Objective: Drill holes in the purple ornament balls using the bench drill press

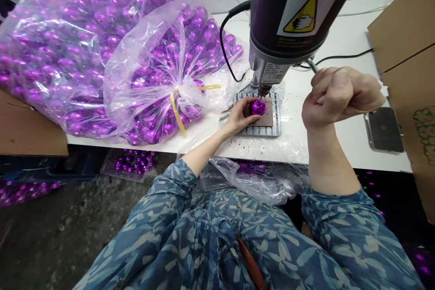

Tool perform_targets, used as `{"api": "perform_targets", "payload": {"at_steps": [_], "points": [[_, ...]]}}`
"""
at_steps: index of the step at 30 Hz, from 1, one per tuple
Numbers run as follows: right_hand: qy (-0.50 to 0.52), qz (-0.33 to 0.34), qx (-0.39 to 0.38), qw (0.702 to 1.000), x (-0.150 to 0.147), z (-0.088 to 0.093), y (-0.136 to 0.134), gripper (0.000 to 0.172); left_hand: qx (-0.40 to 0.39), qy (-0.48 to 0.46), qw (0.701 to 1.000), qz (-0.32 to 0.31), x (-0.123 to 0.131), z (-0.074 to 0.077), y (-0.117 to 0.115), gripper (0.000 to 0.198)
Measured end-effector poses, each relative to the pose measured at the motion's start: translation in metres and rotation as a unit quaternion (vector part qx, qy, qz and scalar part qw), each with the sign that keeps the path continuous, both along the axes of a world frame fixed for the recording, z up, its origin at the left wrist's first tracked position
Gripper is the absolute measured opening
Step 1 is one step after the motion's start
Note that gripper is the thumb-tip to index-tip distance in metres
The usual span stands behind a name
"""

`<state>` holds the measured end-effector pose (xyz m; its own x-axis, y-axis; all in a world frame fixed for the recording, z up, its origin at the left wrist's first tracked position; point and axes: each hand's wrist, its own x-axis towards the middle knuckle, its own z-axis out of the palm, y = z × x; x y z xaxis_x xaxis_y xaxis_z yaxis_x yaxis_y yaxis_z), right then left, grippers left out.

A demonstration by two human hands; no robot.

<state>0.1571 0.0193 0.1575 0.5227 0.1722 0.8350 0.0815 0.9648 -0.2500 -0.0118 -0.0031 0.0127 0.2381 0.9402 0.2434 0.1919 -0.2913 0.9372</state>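
Note:
A shiny purple faceted ball [258, 108] sits on a brown board [267, 120] on the drill press's slotted metal base [277, 129]. My left hand [239, 117] grips the ball between thumb and fingers from the left. Just above it is the chuck [264, 90] of the drill press [288, 22], its bit reaching down to the ball's top; whether it has entered the ball I cannot tell. My right hand [333, 95] is closed in a fist around the press's feed lever [311, 65], to the right of the machine.
A large clear bag of purple balls [84, 50], tied with yellow, fills the table's left. A phone [384, 129] and cardboard boxes [404, 31] stand right. Plastic sheeting [251, 181] hangs over the front edge. A tray of balls [129, 163] is below left. Dark specks dot the tabletop.

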Motion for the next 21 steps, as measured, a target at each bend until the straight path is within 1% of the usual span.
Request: {"api": "perform_targets", "payload": {"at_steps": [5,9,11,12,14,17,19,21], "points": [[-0.017,-0.016,0.041,0.999,0.008,-0.013,0.012,0.074,-0.006,0.008,1.000,0.004,0.001,0.002,0.000,0.062],[-0.033,-0.028,0.049,0.998,0.013,-0.025,0.015,0.074,-0.001,0.006,1.000,0.011,0.002,0.001,-0.001,0.061],[-0.032,-0.027,0.040,0.998,0.011,-0.024,0.011,0.075,0.002,0.005,1.000,0.012,0.002,-0.001,-0.001,0.060],[-0.029,-0.022,0.030,0.999,0.009,-0.019,0.009,0.076,0.003,0.005,1.000,0.013,0.002,-0.002,-0.001,0.060],[-0.015,-0.004,0.004,1.000,0.004,0.000,0.004,0.074,0.003,0.009,1.000,0.014,0.004,-0.003,0.001,0.059],[0.009,0.043,-0.054,0.998,-0.004,0.043,0.003,0.063,0.010,0.022,0.999,0.033,0.008,0.001,0.000,0.056],[0.015,0.089,-0.120,0.989,-0.007,0.069,0.008,0.055,0.024,0.047,0.996,0.075,0.009,0.008,-0.010,0.056],[0.019,0.117,-0.167,0.979,-0.007,0.086,0.016,0.046,0.033,0.103,0.988,0.113,0.007,0.018,-0.032,0.054]]}}
